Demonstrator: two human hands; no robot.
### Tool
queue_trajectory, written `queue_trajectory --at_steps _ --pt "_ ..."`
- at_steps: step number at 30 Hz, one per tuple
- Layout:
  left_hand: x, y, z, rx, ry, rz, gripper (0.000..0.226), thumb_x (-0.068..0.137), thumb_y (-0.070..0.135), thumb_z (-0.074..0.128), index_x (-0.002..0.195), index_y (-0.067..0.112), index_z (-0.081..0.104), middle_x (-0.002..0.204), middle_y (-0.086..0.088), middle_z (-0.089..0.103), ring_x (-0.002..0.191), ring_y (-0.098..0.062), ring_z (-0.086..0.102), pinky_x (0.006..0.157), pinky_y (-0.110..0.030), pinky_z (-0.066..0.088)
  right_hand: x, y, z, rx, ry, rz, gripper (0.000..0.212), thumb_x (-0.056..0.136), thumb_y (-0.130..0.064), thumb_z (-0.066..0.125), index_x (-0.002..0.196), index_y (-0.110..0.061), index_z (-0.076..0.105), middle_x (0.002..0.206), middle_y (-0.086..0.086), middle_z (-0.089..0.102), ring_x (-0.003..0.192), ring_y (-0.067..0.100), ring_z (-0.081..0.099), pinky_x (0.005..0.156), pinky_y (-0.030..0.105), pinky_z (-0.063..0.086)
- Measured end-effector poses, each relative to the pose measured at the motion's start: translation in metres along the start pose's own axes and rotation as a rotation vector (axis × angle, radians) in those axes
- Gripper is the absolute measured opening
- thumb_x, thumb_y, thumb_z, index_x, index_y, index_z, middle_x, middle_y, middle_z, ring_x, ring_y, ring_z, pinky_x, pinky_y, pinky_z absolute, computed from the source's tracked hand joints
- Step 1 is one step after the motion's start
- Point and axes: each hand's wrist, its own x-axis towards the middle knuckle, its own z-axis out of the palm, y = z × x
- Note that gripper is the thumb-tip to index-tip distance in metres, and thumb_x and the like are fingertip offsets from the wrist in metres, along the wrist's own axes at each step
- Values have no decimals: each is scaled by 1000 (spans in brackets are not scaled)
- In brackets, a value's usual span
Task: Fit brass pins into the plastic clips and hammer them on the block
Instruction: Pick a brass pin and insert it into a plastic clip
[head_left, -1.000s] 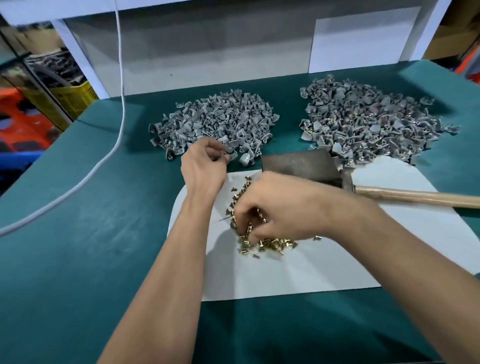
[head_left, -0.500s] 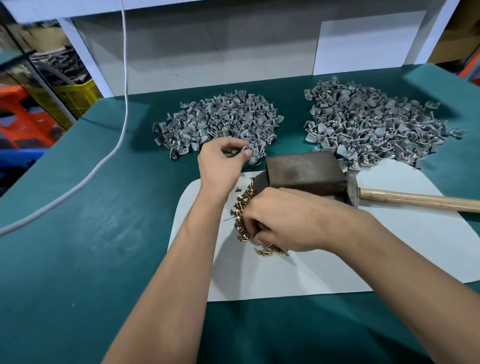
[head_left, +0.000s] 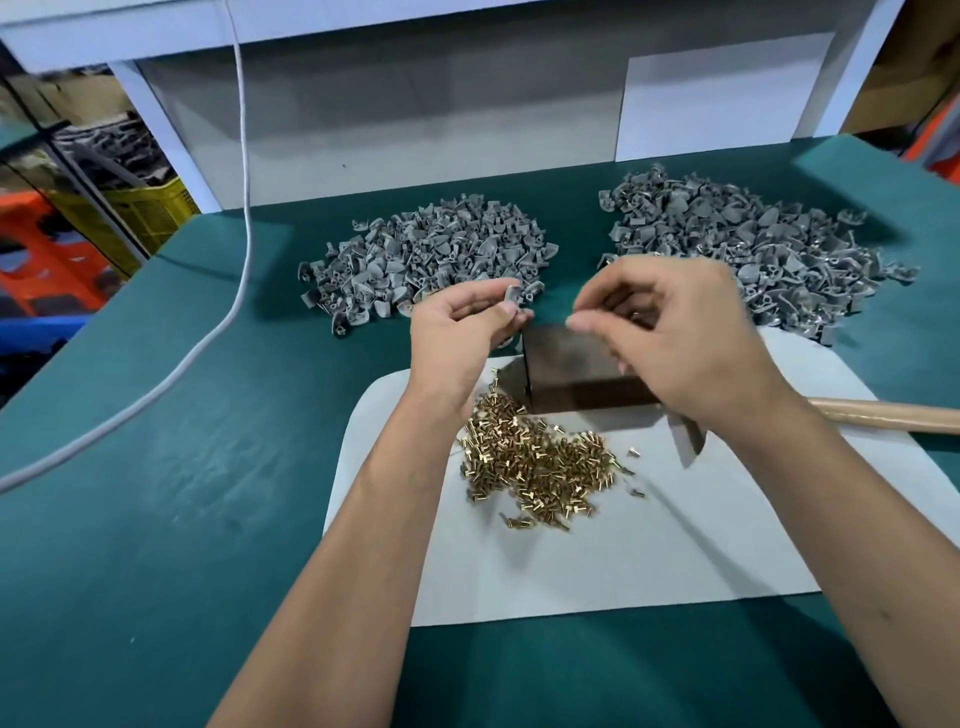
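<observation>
The right hand (head_left: 675, 338) has left the brass pins (head_left: 535, 462) and now pinches something tiny above the block (head_left: 582, 374), facing the left hand (head_left: 457, 332), which holds a grey clip (head_left: 511, 295).

Bare green surface (head_left: 156, 493) runs wide along the left and near edges, crossed only by a white cable (head_left: 171, 374). Toward the far edge, two clip piles (head_left: 426, 260) (head_left: 748, 244) leave a gap between them. Block (head_left: 582, 369), pin heap (head_left: 540, 467) and hammer handle (head_left: 883, 415) crowd the middle.

Factory workbench: heaped clips (head_left: 431, 260), crates (head_left: 150, 213).
</observation>
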Motion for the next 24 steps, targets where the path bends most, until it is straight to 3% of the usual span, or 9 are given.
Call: queue_trajectory --at_steps 2,6,10,13,16,21,24 --pt "-5 2 6 -30 -25 16 22 88 -16 65 94 2 75 83 -10 75 75 -21 74 80 -25 61 -3 10 -1 14 157 0 8 90 -9 76 95 -14 79 77 -14 71 64 7 67 61 22 55" --pt "-15 0 16 -40 -63 65 21 86 -15 69 86 5 76 81 -11 76 77 -23 76 80 -28 62 -8 23 5 -45 188 -10 15 92 -3 70 102 -12 79 87 -3 74 69 11 69 66 31 61" --pt "-23 -1 25 -7 -119 87 17 87 -11 71 88 5 76 83 -14 77 80 -25 76 83 -32 62 -11 22 9 -92 216 -42 19 89 -2 71 103 -12 78 87 -7 74 75 1 68 77 31 60" --pt "-26 -3 30 77 -129 138 13 87 -7 73 92 4 78 87 -17 77 82 -27 75 88 -42 62 -14 19 11 -42 252 6 24 87 -1 73 106 -12 66 86 -6 74 78 4 71 77 34 62" --pt "-29 -3 32 114 -155 155 14 87 -4 74 91 8 79 84 -12 78 78 -21 74 83 -38 62 -14 19 12 -38 291 37 29 84 -4 77 103 -11 56 84 -8 74 81 7 73 79 36 62" --pt "-30 -5 34 187 -144 192 16 83 1 77 86 17 80 85 -7 79 83 -24 76 88 -43 61 -15 20 12 -46 298 55 30 83 -3 78 102 -11 55 82 -9 74 81 6 72 80 34 61" --pt "-31 -5 35 209 -140 207 21 82 0 79 83 21 80 84 -4 79 84 -21 77 85 -39 61 -15 21 13 -58 315 61 31 83 -4 78 102 -12 55 82 -11 74 81 5 72 80 32 61"
